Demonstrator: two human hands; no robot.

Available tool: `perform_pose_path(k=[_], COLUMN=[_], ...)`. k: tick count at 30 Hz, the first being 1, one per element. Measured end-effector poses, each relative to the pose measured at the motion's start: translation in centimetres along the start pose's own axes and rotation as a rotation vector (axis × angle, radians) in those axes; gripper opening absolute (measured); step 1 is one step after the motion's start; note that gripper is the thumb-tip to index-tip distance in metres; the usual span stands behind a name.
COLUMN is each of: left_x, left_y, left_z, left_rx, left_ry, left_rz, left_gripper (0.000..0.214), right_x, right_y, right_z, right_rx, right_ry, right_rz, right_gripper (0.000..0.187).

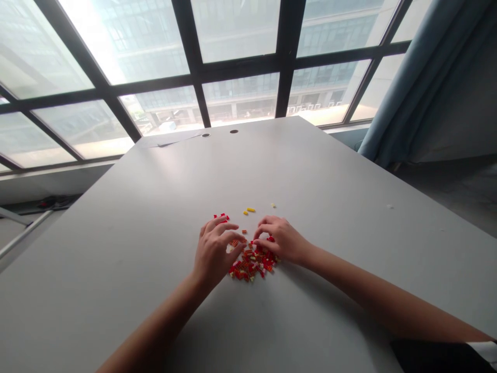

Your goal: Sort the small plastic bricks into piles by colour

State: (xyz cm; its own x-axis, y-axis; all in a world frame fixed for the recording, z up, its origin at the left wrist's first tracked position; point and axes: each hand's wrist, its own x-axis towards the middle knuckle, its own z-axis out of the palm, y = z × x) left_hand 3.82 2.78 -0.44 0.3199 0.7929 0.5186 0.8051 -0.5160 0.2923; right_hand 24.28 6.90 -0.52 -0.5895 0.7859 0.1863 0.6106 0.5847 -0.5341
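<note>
Small plastic building bricks in red, orange, cream and yellow form a loose heap [252, 264] on a pale grey table [155, 259], lying between the two hands. The left hand [213, 252] rests at the heap's upper-left edge, its fingers [227, 228] curved and slightly spread, with the thumb reaching toward the bricks. An orange brick [234, 242] lies just beneath this hand; whether the fingers grip it cannot be told. The right hand [281, 239] lies at the upper-right edge, its fingers [264, 243] curled inward and close together, just beside a red brick [271, 239]; whether they hold anything cannot be told. Beyond the heap lie a small group of red bricks [221, 216], two yellow bricks [248, 210] and a single pale yellow brick [273, 205], all apart from the hands. A dark sleeve [438, 357] with a white cuff [481, 349] shows at lower right. Two round grommet holes [219, 133] mark the table's far end, before a large gridded window [233, 46] and a blue curtain [423, 77].
</note>
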Motion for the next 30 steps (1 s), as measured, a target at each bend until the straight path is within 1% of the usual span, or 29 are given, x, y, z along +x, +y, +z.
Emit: perform_pose_path(k=[3,6,9,13,16,19,21,24,27,30], left_x=[0.1,0.2,0.3,0.6,1.0,1.4,1.5,1.4,1.2,1.1], left_y=[0.5,0.7,0.8,0.6,-0.5,-2.6,-4.1,-5.7,-6.3,-6.2], left_z=[0.3,0.2,-0.1,-0.5,-0.9,-1.0,-0.8,-0.2,0.4,0.4], left_rx=[-0.035,-0.049,-0.063,-0.095,-0.067,0.003,0.041,0.061,0.071,0.067], left_ry=[0.003,0.035,0.057,0.041,0.071,0.159,0.196,0.211,0.201,0.196], left_rz=[-0.005,0.006,-0.002,-0.035,-0.072,-0.121,-0.143,-0.158,-0.178,-0.205], left_gripper=[0.005,0.004,0.003,0.003,0.004,0.003,0.004,0.003,0.004,0.009], right_x=[-0.1,-0.1,0.0,0.1,-0.1,-0.6,-0.9,-1.0,-0.9,-0.7], right_y=[-0.3,-0.9,-1.3,-1.2,-0.6,0.3,0.7,0.9,0.6,0.2], right_z=[0.1,0.0,-0.1,-0.1,-0.6,-1.3,-1.5,-1.5,-1.4,-1.4], right_rx=[0.126,0.198,0.225,0.232,0.19,0.06,-0.015,-0.05,-0.057,-0.07], right_ry=[0.041,0.056,0.075,0.111,0.109,0.026,-0.033,-0.056,-0.052,-0.038], right_rz=[0.032,0.048,0.042,0.008,-0.004,-0.055,-0.085,-0.073,-0.044,-0.021], right_gripper=[0.009,0.008,0.007,0.009,0.009,0.004,0.009,0.013,0.012,0.01])
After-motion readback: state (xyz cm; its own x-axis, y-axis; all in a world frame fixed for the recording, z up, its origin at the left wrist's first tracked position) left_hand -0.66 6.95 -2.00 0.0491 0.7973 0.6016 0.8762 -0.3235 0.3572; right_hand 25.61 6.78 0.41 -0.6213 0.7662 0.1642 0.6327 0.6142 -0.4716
